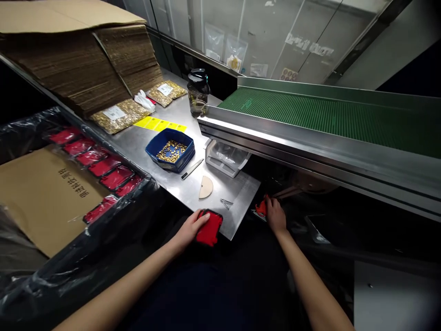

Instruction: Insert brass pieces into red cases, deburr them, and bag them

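My left hand (pixel 190 228) grips a red pouch with a black edge (pixel 209 228) at the near edge of the steel table (pixel 220 184). My right hand (pixel 275 214) reaches down into the dark space under the conveyor, its fingers on a small red item (pixel 261 208) there. A blue tray of small gold parts (pixel 171 150) sits further back on the table. Between the tray and my left hand lie a grey blade-like tool (pixel 192 168), a tan half-round piece (pixel 206 187) and a small metal clip (pixel 226 202).
A green conveyor belt (pixel 310 115) in a steel frame runs off to the right. A clear plastic box (pixel 225 158) sits under its end. At left, a black-lined box holds rows of red pouches (pixel 103 168) and a cardboard sheet (pixel 44 193). Stacked cardboard (pixel 79 59), bags of gold parts (pixel 119 115), yellow labels (pixel 160 124) and a dark jar (pixel 198 92) stand at the back.
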Available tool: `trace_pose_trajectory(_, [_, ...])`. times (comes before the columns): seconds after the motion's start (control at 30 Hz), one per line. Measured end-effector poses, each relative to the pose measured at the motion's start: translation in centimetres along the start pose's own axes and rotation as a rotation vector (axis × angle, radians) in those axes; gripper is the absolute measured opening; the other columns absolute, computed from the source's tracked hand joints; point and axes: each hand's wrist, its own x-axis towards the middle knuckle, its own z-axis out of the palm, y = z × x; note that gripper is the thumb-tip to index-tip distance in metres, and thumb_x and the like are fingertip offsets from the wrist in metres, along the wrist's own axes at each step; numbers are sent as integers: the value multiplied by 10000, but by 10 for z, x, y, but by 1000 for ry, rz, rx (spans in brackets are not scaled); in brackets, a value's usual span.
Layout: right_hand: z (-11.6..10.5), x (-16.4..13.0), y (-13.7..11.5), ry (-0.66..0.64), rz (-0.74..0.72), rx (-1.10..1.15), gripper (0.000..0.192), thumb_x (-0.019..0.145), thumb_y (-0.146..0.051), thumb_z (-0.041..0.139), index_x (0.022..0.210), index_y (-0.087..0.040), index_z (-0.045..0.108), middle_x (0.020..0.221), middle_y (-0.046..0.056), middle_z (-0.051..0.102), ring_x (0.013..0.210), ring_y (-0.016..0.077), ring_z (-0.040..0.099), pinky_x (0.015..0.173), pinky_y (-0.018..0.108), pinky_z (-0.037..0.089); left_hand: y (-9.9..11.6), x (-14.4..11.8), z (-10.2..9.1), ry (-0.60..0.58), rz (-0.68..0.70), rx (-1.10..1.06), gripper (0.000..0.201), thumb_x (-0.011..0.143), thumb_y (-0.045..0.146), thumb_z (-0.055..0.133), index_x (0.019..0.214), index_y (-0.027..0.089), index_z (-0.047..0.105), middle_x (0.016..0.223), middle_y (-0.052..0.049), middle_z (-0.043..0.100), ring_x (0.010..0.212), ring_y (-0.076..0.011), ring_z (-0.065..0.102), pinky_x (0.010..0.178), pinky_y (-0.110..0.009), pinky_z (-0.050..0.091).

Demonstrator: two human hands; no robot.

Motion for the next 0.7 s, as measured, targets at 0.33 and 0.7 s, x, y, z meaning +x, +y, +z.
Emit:
trace_pose_trajectory(0.33, [-11,-37,-12,209,347,334,618,838,-90,499,1451,-136,434,1304,203,477,1166,363,597,943,434,524,7,37,13,148,118,498,504,972,657,419,1129,203,571,1054,-113,722,1000,-301,684,886,-399,501])
trace_pose_trajectory(0.7, [-26,-144,-141,236,445,780,406,972,-445,504,1280,-187,560,1198,128,525,880,206,668,757,321,603,15,45,30,260,134,863,692,986,733,277,1242,146,539,975,-181,742,937,-379,721,778,-404,482])
